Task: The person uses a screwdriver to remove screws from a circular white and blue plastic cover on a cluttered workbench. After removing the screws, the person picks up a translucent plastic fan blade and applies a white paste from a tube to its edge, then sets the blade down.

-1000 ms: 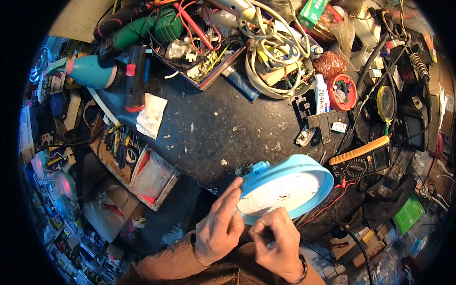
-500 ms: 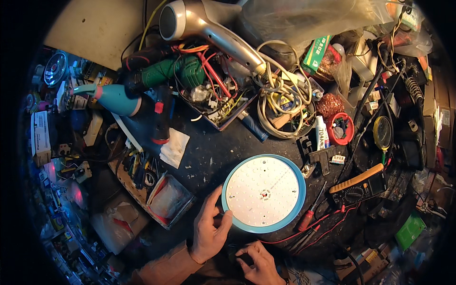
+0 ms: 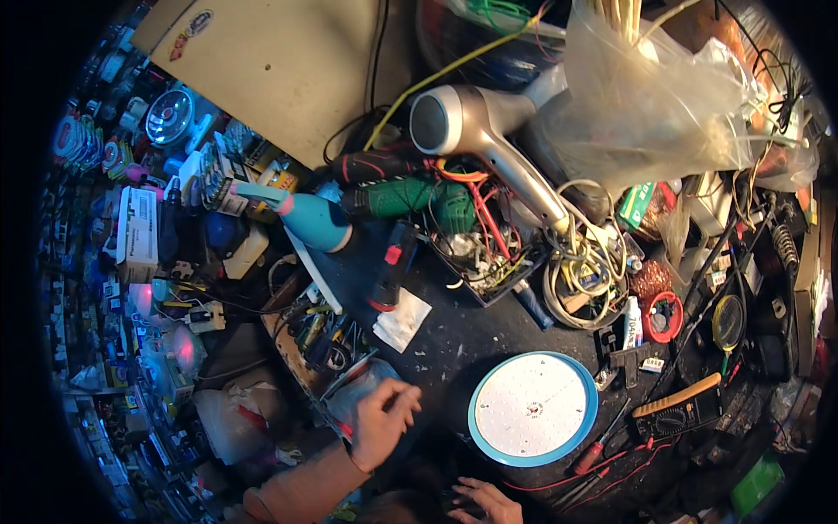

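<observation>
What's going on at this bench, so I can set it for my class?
A person's left hand, loosely curled, is by the tool box; whether it holds anything is unclear. The right hand is at the picture's lower edge, fingers spread. Neither touches the blue-rimmed white disc lying on the bench. A screwdriver and multimeter lie to its right.

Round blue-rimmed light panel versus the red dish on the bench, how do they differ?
The light panel is much larger than the red dish. The panel has a blue rim, the dish a red one. The panel shows a white face; the dish holds small parts. Both are round.
</observation>
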The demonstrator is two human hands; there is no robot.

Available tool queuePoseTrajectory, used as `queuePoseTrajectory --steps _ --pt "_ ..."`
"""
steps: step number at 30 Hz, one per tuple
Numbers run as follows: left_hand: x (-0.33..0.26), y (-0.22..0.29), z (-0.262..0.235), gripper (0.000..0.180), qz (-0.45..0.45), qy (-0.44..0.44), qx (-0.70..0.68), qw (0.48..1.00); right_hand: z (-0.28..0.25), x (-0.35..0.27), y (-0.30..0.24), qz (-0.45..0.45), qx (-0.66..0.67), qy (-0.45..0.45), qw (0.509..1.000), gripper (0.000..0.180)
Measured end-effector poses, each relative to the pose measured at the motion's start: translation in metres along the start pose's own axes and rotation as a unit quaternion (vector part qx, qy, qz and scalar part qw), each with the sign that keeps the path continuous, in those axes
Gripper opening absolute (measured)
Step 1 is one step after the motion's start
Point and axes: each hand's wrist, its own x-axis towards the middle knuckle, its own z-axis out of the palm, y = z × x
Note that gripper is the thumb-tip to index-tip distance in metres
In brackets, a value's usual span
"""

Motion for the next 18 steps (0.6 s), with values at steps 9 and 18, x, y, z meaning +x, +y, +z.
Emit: queuePoseTrajectory --steps 9,18 --pt "0.056 0.011 -0.033 0.010 0.038 0.113 -0.024 0.993 -0.007 0.002 0.009 -0.101 -0.057 0.024 0.993 0.024" --pt "0.053 0.018 -0.026 0.024 0.081 0.100 0.004 0.992 -0.020 -0.012 0.003 -0.061 -0.047 0.108 0.991 0.013"
